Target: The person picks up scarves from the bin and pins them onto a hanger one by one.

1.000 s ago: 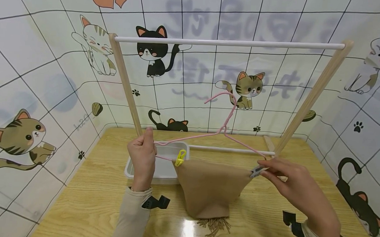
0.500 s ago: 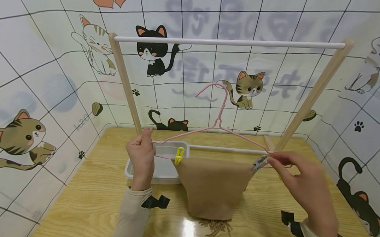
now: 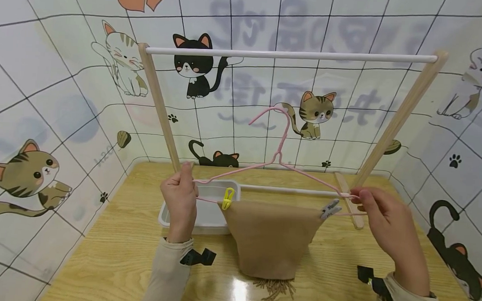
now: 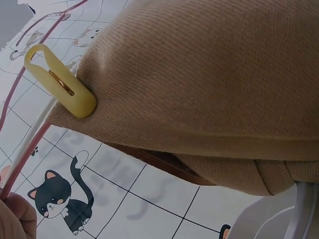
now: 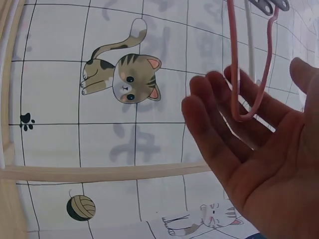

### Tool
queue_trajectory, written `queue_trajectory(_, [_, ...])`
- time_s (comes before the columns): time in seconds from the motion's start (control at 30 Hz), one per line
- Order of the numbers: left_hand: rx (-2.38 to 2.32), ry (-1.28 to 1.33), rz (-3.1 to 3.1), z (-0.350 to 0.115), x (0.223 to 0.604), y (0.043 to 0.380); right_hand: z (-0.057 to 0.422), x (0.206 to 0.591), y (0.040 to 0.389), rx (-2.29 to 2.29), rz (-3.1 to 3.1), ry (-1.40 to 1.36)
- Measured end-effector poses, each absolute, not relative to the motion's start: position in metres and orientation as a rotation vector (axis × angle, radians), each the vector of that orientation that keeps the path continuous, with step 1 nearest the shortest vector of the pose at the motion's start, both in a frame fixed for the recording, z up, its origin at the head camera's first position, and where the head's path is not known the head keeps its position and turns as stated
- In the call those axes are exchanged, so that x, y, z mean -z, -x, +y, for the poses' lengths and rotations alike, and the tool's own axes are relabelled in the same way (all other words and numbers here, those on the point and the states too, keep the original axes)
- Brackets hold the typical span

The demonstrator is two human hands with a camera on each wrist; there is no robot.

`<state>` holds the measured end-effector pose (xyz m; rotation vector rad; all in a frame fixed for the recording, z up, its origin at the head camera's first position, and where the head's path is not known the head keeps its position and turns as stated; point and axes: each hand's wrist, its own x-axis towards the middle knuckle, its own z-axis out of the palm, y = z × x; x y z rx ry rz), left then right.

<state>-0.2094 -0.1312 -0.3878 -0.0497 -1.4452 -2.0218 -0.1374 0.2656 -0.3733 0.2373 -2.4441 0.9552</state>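
Note:
In the head view, my left hand (image 3: 179,201) grips the left end of a pink wire hanger (image 3: 244,169), its hook pointing up. A brown fringed scarf (image 3: 269,237) hangs over the hanger's lower bar. A yellow clothespin (image 3: 228,199) clips the scarf's left corner and a grey clothespin (image 3: 330,209) its right corner. Around the hanger's right end, my right hand (image 3: 389,224) has loosely bent fingers. In the right wrist view its thumb stands apart, with the hanger's rounded end (image 5: 244,117) in front of the fingers. The left wrist view shows the yellow clothespin (image 4: 62,84) up close.
Behind the hanger stands a rack with a white top rail (image 3: 289,54) and wooden posts (image 3: 400,117). A white tray (image 3: 211,230) sits at the back left of the wooden table (image 3: 111,252), partly behind my left hand and the scarf. Cat-print sheeting surrounds the table.
My right hand has left the grey clothespin and moved right to the hanger's end. The hanger's hook has swung left and up. My left hand has stayed in place.

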Motion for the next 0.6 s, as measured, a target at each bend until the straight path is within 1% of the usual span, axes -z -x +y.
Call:
queue_trajectory(0.27, [2.012,0.024,-1.448,-0.134,0.388,0.209,0.266,0.378,0.153,-1.248,-2.497,-0.536])
queue_trajectory(0.6, [1.999,0.016,-1.458,-0.137,0.387,0.21,0.271,0.369,0.168,-1.693,-2.576,-0.687])
